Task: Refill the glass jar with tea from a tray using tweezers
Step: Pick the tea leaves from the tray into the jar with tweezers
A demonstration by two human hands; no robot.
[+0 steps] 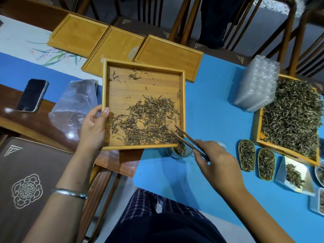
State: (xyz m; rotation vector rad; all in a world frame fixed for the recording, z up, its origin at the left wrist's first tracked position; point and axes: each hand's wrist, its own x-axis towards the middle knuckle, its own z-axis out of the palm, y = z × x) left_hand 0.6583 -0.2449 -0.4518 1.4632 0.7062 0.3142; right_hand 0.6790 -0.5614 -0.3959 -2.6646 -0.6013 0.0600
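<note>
1. My left hand grips the tray at its 9 o'clock edge.
2. My right hand pinches tweezers, sweeping tea toward 5 o'clock.
3. The jar looks partly filled; much tea remains.

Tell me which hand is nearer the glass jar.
Right. The right hand holds tweezers just beside the glass jar; the left hand grips the tray's far edge.

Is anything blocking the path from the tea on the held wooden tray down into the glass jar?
Nothing visible does. The left hand holds the square wooden tray with its near right corner over the small glass jar; the brown tweezers in the right hand reach the dried tea leaves at that corner, above the open mouth.
</note>
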